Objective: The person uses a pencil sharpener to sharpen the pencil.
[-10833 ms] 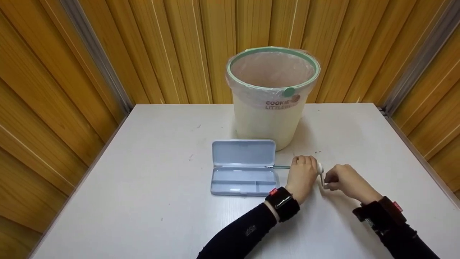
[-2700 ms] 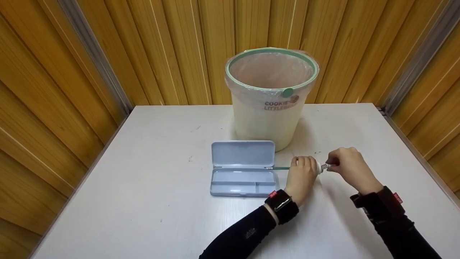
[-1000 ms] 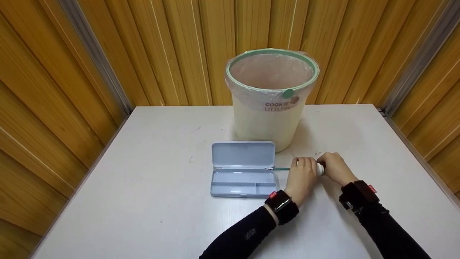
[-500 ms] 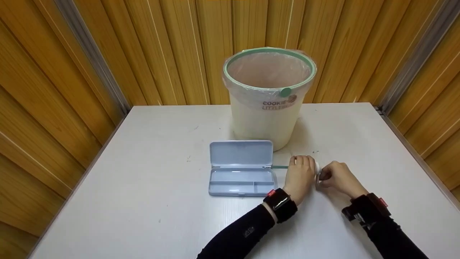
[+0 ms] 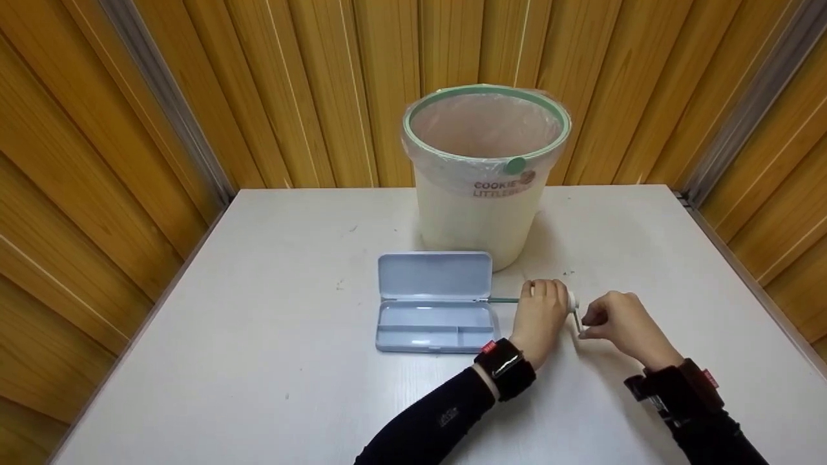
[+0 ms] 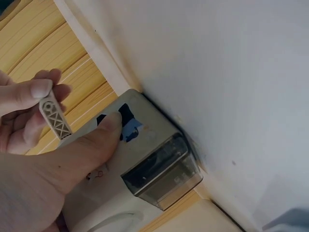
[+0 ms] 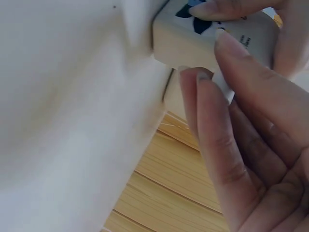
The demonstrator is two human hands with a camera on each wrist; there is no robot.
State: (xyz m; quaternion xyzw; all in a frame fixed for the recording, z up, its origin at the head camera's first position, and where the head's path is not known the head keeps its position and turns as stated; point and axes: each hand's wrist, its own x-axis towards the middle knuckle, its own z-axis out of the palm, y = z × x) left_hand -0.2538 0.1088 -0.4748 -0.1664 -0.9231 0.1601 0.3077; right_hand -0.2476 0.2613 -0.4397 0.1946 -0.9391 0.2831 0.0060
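A cream hand-crank pencil sharpener (image 6: 108, 179) with a dark-and-blue picture and a clear shavings drawer (image 6: 166, 176) stands on the table. My left hand (image 5: 541, 316) grips its body from above, the thumb pressed across the printed face, and hides most of it in the head view. A green pencil (image 5: 502, 300) sticks out of the left side of the sharpener. At the opposite end, my right hand (image 5: 625, 324) pinches the end of the crank arm (image 6: 55, 117) between thumb and fingers. In the head view the crank slants down toward the front.
An open blue pencil case (image 5: 433, 326) with a divided tray lies left of the sharpener, the pencil's far end right at its hinge. Behind it stands a cream bin (image 5: 481, 216) with a green rim and a clear liner. Wood-patterned walls (image 5: 310, 97) enclose the white table (image 5: 258, 310).
The right hand has circled with the crank and moved out from the sharpener to the right over the last half second. The left hand, pencil and case stay as they were.
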